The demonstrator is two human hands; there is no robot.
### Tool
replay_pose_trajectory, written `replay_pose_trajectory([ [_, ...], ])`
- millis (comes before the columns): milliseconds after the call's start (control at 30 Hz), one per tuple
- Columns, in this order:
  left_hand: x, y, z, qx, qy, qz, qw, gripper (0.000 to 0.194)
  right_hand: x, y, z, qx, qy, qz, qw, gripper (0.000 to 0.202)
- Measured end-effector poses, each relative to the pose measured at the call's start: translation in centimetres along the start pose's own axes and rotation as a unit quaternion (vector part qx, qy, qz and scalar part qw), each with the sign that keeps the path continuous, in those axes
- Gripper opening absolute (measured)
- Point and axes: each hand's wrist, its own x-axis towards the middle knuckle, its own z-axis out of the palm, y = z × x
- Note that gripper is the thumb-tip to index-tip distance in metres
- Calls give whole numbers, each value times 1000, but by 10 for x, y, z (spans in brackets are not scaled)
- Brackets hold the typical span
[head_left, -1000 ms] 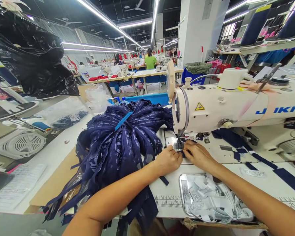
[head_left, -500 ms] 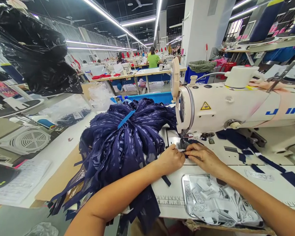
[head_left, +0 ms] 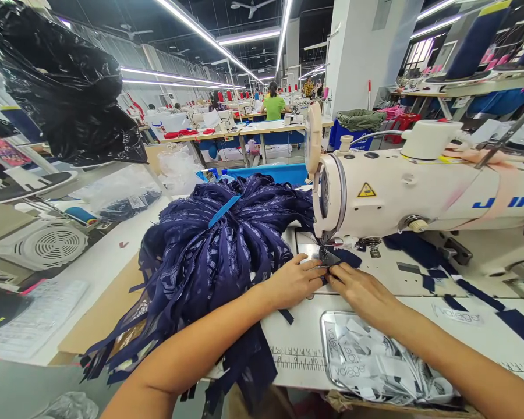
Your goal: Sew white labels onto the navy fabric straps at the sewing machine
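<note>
Flat navy fabric (head_left: pixel 348 258) lies at eleven o'clock from the right hand (head_left: pixel 369 294), the nearer one; whether either grip pinches it, I cannot tell.

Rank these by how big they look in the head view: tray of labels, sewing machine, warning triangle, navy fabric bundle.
1. Sewing machine and navy fabric bundle: too alike to rank
2. Tray of labels
3. Warning triangle
</note>
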Motion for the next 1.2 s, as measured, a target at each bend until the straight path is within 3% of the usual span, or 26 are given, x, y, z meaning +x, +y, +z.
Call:
replay_pose_trajectory([
  [267, -1, -2, 10, -67, -20, -16, 997, 10, 1, -1, 0, -6, -8, -15, 1000, 36],
  [500, 24, 20, 22, 26, 0, -95, 995, 12, 0, 32, 8, 12, 32, -67, 997, 40],
  [667, 37, 25, 26, 56, 13, -120, 991, 11, -3, 48, 20, 21, 18, -62, 998, 44],
  [933, 44, 26, 32, 89, 50, -144, 984, 14, -5, 55, 27, 22, 28, -62, 997, 47],
  [1200, 45, 29, 34, 90, 45, -160, 982, 16, -4, 54, 30, 44, 21, -40, 998, 46],
])
